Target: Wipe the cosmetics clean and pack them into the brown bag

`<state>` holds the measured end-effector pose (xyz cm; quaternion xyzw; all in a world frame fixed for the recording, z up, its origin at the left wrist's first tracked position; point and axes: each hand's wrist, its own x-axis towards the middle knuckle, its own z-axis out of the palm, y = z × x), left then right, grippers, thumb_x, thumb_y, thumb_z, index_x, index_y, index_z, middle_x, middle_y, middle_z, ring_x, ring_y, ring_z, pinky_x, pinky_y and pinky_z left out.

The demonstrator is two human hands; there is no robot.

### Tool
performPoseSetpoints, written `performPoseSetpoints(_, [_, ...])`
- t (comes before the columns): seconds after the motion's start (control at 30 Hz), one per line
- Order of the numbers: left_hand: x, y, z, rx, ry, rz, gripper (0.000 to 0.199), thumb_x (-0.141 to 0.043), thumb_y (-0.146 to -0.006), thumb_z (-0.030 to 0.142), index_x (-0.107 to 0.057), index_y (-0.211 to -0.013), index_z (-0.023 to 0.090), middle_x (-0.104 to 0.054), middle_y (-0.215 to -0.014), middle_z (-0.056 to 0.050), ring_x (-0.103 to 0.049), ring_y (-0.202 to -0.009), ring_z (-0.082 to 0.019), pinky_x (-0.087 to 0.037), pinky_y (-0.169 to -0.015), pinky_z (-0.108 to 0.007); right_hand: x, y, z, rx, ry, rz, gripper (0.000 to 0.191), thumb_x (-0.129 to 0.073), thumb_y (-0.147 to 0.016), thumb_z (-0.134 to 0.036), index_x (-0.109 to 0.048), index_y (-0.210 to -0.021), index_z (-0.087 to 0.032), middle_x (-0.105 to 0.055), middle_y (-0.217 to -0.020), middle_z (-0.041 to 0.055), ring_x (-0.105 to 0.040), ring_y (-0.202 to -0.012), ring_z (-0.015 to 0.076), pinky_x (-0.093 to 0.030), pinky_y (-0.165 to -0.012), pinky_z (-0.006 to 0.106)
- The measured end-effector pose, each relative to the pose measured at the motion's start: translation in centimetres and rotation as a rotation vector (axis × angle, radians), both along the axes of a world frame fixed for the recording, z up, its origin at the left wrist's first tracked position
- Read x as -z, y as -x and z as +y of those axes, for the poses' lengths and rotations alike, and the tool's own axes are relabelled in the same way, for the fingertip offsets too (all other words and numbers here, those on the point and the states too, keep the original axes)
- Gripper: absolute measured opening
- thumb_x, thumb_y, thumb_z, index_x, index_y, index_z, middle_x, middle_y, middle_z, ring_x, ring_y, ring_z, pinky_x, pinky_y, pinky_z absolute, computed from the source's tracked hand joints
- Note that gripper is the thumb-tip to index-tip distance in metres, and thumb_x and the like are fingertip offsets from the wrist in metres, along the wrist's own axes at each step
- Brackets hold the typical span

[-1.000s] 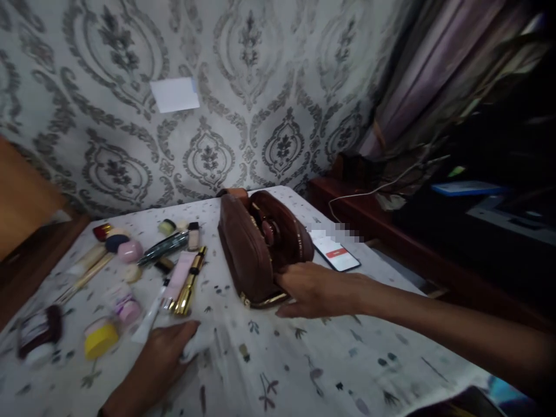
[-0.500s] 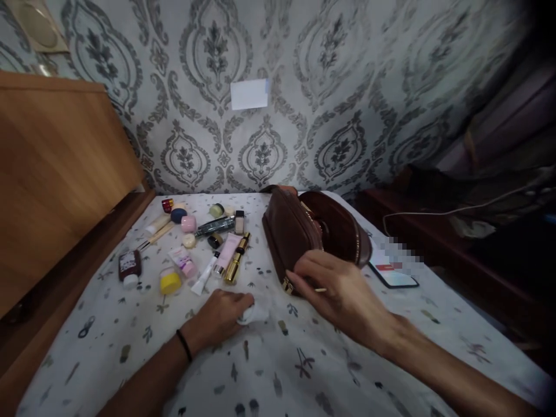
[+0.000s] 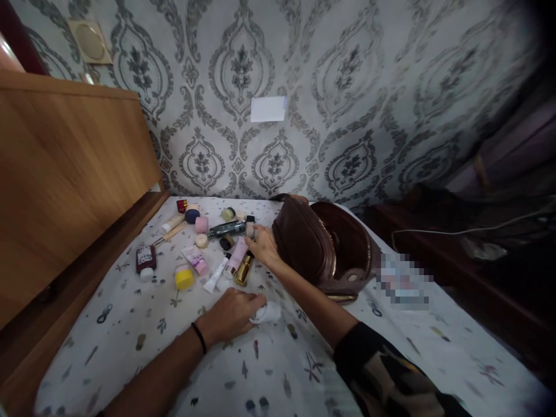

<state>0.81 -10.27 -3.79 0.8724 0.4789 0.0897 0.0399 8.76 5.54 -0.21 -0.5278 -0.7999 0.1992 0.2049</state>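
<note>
On the white leaf-patterned cloth (image 3: 87,330), the left hand (image 3: 234,314) grasps a small white container (image 3: 269,313), seemingly leaving the right hand (image 3: 264,247), its grip unclear, free at the beige, black-capped bottle (image 3: 249,229).

The single view looked from the person's head, forward and down over the desk (image 3: 269,385) to the patterned wall (image 3: 304,156) beyond. The camera was near enough that both arms (image 3: 165,366) crossed its bottom edge, the left hand (image 3: 234,315) and right hand (image 3: 263,244) showing below the middle.
</note>
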Motion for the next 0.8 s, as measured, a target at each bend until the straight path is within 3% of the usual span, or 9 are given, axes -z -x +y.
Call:
performPoseSetpoints(0.17, [-0.6, -0.2, 0.1, -0.024, 0.073, 0.047, 0.013, -0.058, -0.089, 0.019, -0.053, -0.1, 0.019, -0.074, -0.094, -0.003, -0.071, -0.08, -0.02, -0.04, -0.06, -0.029, 1.0, 2.8, 2.5, 0.112, 0.073, -0.075, 0.048, -0.065, -0.085, -0.029, -0.052, -0.129, -0.014, -0.057, -0.132, 0.0197, -0.055, -0.124, 0.033, -0.043, -0.1, 0.042])
performPoseSetpoints(0.4, [-0.5, -0.2, 0.4, -0.035, 0.087, 0.028, 0.015, -0.06, -0.089, 0.022, -0.051, -0.101, 0.021, -0.074, -0.094, -0.003, -0.071, -0.08, -0.019, -0.043, -0.062, -0.028, 2.4, 3.5, 4.3, 0.151, 0.118, -0.09, 0.05, -0.065, -0.082, -0.025, -0.048, -0.128, -0.017, -0.056, -0.133, 0.0195, -0.052, -0.127, 0.0331, -0.042, -0.101, 0.045])
performPoseSetpoints(0.63, [-0.1, -0.2, 0.8, -0.029, 0.079, -0.042, 0.014, -0.06, -0.09, 0.023, -0.052, -0.102, 0.02, -0.074, -0.094, -0.003, -0.071, -0.079, -0.021, -0.044, -0.063, -0.027, 2.6, 2.8, 5.3, 0.227, 0.153, 0.11, 0.044, -0.055, -0.087, -0.019, -0.05, -0.13, -0.009, -0.064, -0.121, 0.0228, -0.061, -0.116, 0.0333, -0.045, -0.094, 0.041])
performPoseSetpoints(0.8, [0.8, 0.0, 0.9, -0.091, 0.083, -0.208, 0.011, -0.062, -0.088, 0.022, -0.054, -0.096, 0.02, -0.072, -0.088, -0.004, -0.07, -0.078, -0.021, -0.046, -0.066, -0.027, 2.5, 0.9, 3.9, 0.182, 0.087, 0.363, 0.052, -0.054, -0.087, -0.023, -0.046, -0.137, -0.01, -0.065, -0.119, 0.0172, -0.06, -0.112, 0.0269, -0.044, -0.096, 0.035])
